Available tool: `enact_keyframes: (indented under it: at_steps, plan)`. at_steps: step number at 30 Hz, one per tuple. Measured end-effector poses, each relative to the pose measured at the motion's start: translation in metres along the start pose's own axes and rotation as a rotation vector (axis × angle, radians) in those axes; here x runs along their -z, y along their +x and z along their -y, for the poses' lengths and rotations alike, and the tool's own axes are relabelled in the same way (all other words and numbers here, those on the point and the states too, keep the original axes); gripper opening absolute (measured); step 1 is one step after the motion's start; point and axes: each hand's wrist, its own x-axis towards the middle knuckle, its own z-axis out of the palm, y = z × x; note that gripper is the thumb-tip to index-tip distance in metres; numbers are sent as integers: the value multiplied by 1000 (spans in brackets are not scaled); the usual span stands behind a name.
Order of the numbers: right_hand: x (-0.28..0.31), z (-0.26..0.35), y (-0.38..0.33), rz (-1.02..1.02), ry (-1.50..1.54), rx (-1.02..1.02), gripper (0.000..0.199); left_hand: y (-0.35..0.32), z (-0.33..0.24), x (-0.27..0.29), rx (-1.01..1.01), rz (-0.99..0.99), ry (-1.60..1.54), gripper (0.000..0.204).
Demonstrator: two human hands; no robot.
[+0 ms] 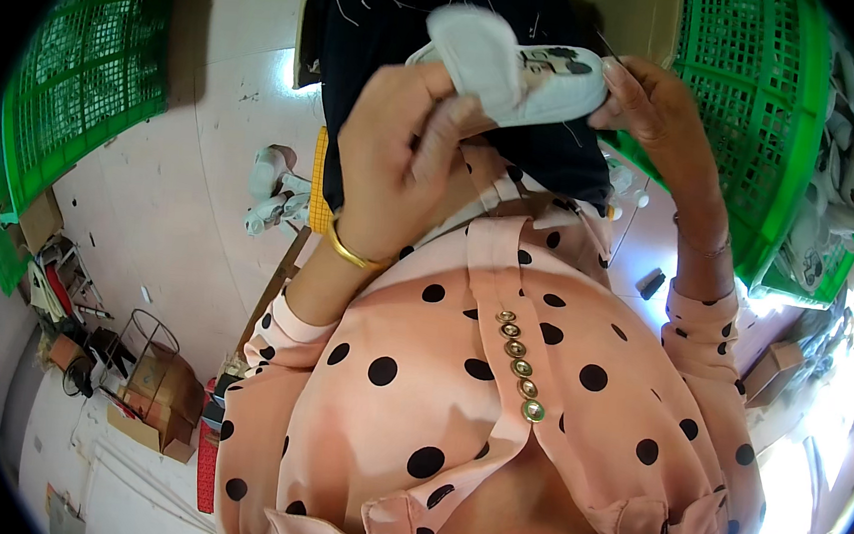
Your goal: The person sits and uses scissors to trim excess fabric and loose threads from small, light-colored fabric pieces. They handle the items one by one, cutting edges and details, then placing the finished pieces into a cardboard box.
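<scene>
A white slipper [559, 99] with a dark printed picture on its insole is held up over my lap. My left hand [403, 130] is closed round its upper end, thumb on the near side and fingers partly hidden behind it. At the slipper's right end, my right hand [655, 114] is closed, its thumb and fingertips close against the rim. A thin dark pointed tool [608, 46] sticks out from those right fingers; most of it is hidden, so its kind is unclear. Dark cloth [362, 71] lies across my lap below, with loose white threads on it.
Green plastic crates stand at the right [736, 101] and the far left [91, 80]. White shoes [271, 189] sit low beside a yellow checked edge [321, 178]. More shoes [845, 179] are heaped at the far right. A cardboard box [159, 427] stands at the lower left.
</scene>
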Motion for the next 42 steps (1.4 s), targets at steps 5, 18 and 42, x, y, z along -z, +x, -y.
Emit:
enact_keyframes:
  at_steps: [5,18,42]
  plan:
    - [-11,-25,-1,89,91,-236,37,-29,6,-9,-265,287,205,40]
    - [-19,-18,-31,89,47,3,35,-43,18,-34,485,283,-403,43]
    - [-15,-32,-39,150,55,158,42,-26,22,15,-377,109,375,38]
